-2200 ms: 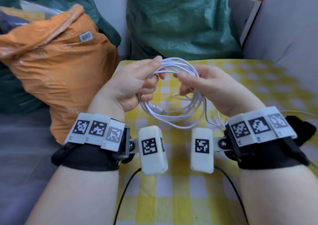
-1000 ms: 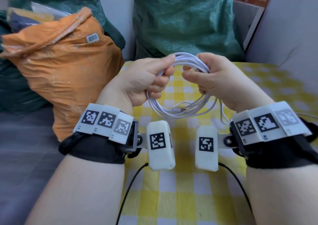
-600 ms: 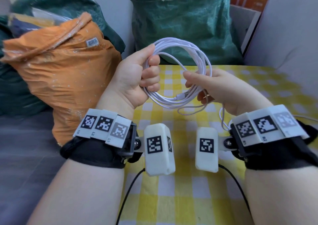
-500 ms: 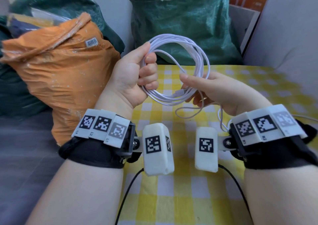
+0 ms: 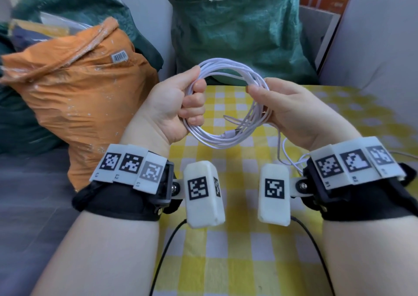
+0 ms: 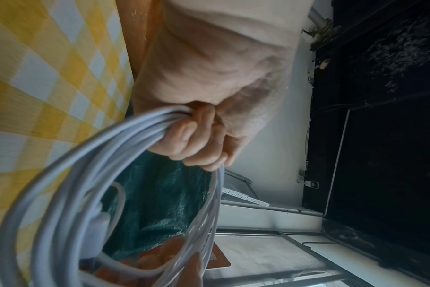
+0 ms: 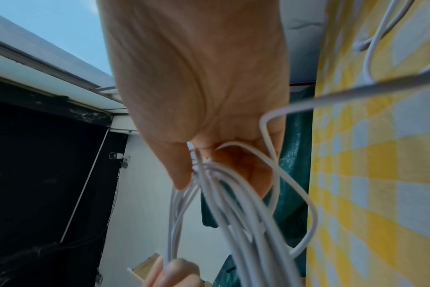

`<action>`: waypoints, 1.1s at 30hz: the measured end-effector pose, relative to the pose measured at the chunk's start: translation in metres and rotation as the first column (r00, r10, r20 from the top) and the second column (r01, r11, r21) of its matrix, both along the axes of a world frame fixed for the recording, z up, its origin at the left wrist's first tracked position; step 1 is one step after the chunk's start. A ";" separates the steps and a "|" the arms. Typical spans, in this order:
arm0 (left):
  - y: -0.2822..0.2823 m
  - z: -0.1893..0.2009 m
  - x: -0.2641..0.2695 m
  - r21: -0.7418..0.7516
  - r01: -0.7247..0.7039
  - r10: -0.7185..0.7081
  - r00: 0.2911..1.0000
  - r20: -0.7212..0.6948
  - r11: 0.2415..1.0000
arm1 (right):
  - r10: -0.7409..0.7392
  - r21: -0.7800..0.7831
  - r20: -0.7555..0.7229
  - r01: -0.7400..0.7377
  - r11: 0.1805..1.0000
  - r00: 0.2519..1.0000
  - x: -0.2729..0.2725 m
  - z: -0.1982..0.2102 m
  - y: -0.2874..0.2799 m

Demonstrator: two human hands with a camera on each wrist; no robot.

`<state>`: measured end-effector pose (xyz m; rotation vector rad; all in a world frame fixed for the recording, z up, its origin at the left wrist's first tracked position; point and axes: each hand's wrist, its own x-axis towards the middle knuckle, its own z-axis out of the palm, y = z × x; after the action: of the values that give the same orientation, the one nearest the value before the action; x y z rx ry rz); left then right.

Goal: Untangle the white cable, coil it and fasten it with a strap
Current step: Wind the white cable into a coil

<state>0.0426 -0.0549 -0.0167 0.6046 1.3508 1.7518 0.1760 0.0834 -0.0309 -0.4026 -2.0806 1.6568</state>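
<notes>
From the head camera, the white cable [image 5: 228, 105] is gathered into a round coil held up above the yellow checked tablecloth [image 5: 237, 250], in front of the green sack [image 5: 237, 28] at the far side and to the right of the orange sack [image 5: 74, 96]. The left hand [image 5: 174, 108] has its fingers curled round the left side of the coil, most likely to keep the loops bundled. The right hand [image 5: 291, 112] pinches the right side between thumb and fingers, which looks like a way to steady the ring. A loose tail runs down from the right side toward the right wrist, so coiling seems nearly but not wholly finished. No strap is visible.

The left wrist camera shows the left hand's fingers [image 6: 197, 139] wrapped tight round several strands, with a connector [image 6: 98, 219], blurred, lying inside the loop.

The right wrist camera shows the thumb and fingers [image 7: 243, 170] of the right hand closed on the fanned strands where they meet, while one slack loop [image 7: 304, 209] hangs free beside them over the cloth.
</notes>
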 end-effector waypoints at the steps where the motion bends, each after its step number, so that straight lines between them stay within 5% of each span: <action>1: 0.000 0.000 0.000 -0.005 0.013 -0.013 1.000 -0.001 1.000 | -0.032 0.008 0.016 0.032 0.999 0.999 -0.001 0.000 -0.001; 8: 0.001 -0.002 0.002 -0.025 0.126 -0.125 0.991 0.053 0.992 | -0.009 -0.131 -0.080 -0.002 0.991 0.997 -0.002 0.004 -0.010; 20: 0.002 -0.005 0.011 -0.079 0.275 -0.276 0.961 -0.002 0.958 | 0.002 -0.132 -0.114 -0.017 0.991 0.993 0.000 0.007 -0.006; 28: -0.002 -0.006 0.012 -0.196 0.163 -0.216 0.931 -0.293 0.967 | 0.118 0.175 0.155 -0.145 0.974 0.981 0.000 0.007 -0.015; 33: -0.003 -0.005 0.016 -0.230 0.161 -0.241 0.893 -0.379 0.960 | 0.106 0.262 0.185 -0.153 0.953 0.977 -0.001 0.008 -0.018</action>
<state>0.0582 -0.0574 -0.0221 0.9996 1.6503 1.3508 0.1755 0.0652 -0.0227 -0.3293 -2.4706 1.4145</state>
